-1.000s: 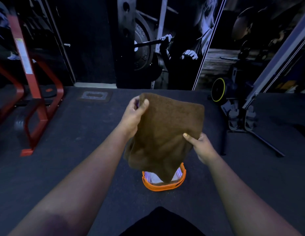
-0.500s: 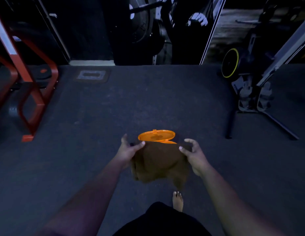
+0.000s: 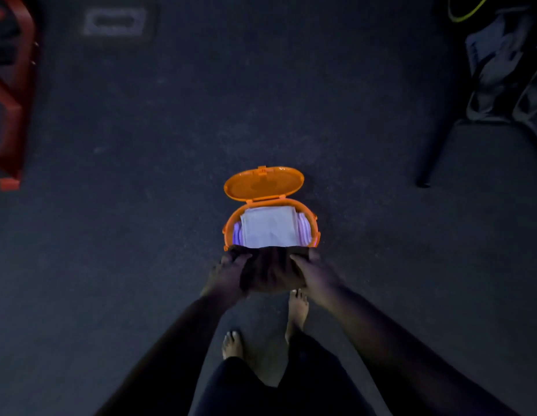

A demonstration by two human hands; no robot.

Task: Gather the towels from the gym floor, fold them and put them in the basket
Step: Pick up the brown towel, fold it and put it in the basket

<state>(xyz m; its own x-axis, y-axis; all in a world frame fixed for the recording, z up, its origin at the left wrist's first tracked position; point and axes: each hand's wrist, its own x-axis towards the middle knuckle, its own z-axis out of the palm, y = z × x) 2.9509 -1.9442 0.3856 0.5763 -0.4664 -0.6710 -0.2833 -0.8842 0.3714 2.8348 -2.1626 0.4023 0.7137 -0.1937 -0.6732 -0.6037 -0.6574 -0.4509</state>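
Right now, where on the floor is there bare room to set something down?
Bare floor lies between the orange basket and the red frame, and beyond the open lid. It is crowded near the feet, where both hands hold the brown towel.

The basket [image 3: 315, 232] is open, its lid [image 3: 263, 184] tipped back on the far side. A white towel [image 3: 268, 226] fills most of it. The floor [image 3: 171, 145] around is wide and bare. A red frame [image 3: 9, 100] stands far left, a dark machine [image 3: 507, 79] far right.

folded towel [image 3: 268, 226] in basket [image 3: 314, 228] | lid [image 3: 263, 184] behind | held towel [image 3: 268, 270] before basket, between hands
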